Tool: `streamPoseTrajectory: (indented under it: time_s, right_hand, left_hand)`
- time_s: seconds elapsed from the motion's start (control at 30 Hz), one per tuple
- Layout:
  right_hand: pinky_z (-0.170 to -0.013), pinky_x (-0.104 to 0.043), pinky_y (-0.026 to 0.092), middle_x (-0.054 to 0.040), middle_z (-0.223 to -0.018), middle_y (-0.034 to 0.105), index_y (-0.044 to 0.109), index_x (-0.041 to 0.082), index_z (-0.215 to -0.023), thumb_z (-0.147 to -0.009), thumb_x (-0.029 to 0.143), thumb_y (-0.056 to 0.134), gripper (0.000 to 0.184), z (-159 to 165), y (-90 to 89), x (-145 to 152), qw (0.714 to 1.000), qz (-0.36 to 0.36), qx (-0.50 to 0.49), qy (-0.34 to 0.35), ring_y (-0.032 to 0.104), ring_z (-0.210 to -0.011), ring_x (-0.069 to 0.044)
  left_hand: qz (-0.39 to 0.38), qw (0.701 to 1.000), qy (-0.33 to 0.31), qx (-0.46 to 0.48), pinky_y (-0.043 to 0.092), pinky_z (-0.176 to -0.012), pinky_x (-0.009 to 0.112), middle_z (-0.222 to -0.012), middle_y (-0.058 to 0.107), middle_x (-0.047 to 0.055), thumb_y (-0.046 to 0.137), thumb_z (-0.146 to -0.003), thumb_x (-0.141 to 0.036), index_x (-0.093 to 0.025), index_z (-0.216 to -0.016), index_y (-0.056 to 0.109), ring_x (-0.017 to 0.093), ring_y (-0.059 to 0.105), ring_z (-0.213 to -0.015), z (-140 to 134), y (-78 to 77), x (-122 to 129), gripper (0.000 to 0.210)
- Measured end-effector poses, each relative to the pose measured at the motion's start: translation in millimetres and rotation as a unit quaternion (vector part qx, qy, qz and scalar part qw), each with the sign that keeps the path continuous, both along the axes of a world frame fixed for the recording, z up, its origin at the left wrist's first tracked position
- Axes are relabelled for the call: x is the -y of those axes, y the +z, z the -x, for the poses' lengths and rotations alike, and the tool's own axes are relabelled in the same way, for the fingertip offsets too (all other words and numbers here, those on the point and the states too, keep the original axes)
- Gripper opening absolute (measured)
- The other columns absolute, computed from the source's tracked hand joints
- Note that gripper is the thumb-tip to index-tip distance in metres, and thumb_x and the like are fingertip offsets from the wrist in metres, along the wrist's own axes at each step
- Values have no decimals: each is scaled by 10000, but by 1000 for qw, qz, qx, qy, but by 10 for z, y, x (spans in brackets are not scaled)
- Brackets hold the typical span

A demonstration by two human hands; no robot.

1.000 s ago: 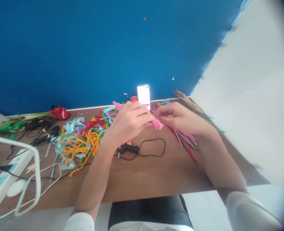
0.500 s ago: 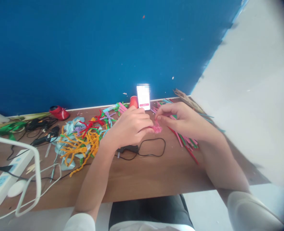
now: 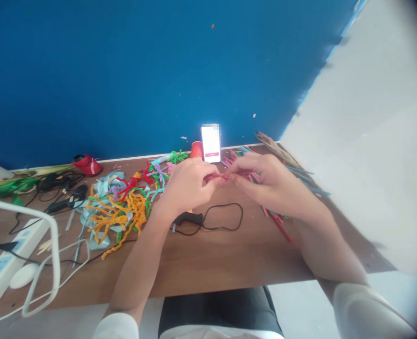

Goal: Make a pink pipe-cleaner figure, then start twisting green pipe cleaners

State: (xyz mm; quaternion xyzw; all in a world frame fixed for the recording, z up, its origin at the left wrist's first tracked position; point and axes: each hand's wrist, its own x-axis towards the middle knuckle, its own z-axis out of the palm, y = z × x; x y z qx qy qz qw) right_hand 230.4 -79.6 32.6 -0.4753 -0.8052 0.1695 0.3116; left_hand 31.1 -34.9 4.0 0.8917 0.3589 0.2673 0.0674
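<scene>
A pink pipe cleaner (image 3: pixel 224 177) spans the small gap between my fingertips, most of it hidden by them. My left hand (image 3: pixel 193 184) pinches it, back of the hand turned up. From the right, my right hand (image 3: pixel 261 178) grips the other side between thumb and index finger. Both hands are raised above the brown table (image 3: pixel 222 259). Below my left hand lies a black corded tool (image 3: pixel 191 217), partly covered. Loose pink, red and green pipe cleaners (image 3: pixel 277 221) lie beneath my right hand.
A lit phone (image 3: pixel 211 143) leans against a red cup (image 3: pixel 196 149) near the blue wall. Orange pipe cleaners (image 3: pixel 123 219) and light-blue ribbon (image 3: pixel 104 242) are heaped to the left. Further left are a power strip (image 3: pixel 8 261), a white curved frame (image 3: pixel 54 249) and cables.
My fingertips have drawn closer together, and my right hand has shifted slightly down. The pink pipe cleaner, which hung visibly between them, is now mostly covered by the fingers.
</scene>
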Motion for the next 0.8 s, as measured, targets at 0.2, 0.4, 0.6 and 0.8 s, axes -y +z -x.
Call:
streamPoseTrajectory:
  time_s: [0.2,0.4,0.6,0.8]
  right_hand:
    - [-694,-315,380,-41,-769,680,693,188,-843,-897,157,536,170,10,-1,39,999,-48,-19,-18,584,-767,-193]
    - [-648,-303,372,-22,-727,660,660,188,-843,-914,155,538,145,31,17,70,997,-54,-27,-37,580,-694,-171]
    - [-578,-278,376,2,-643,636,627,191,-838,-935,235,571,120,29,21,13,995,28,-97,-10,566,-602,-143]
    - [-560,-266,429,-15,-662,663,652,192,-816,-903,425,677,249,-88,20,-125,975,125,-182,35,600,-606,-141]
  left_hand:
    - [54,992,68,88,443,-661,308,-786,724,56,637,-905,-348,-184,-838,766,164,614,-712,-41,5,51,219]
    - [62,978,102,172,437,-622,271,-761,733,23,639,-903,-364,-186,-868,771,136,596,-680,-69,30,91,224]
    - [89,965,49,242,463,-626,255,-828,746,29,629,-922,-348,-181,-870,748,135,610,-731,-41,39,55,211]
    - [121,961,-31,248,476,-681,264,-874,743,18,656,-925,-322,-198,-913,748,132,626,-771,8,77,27,154]
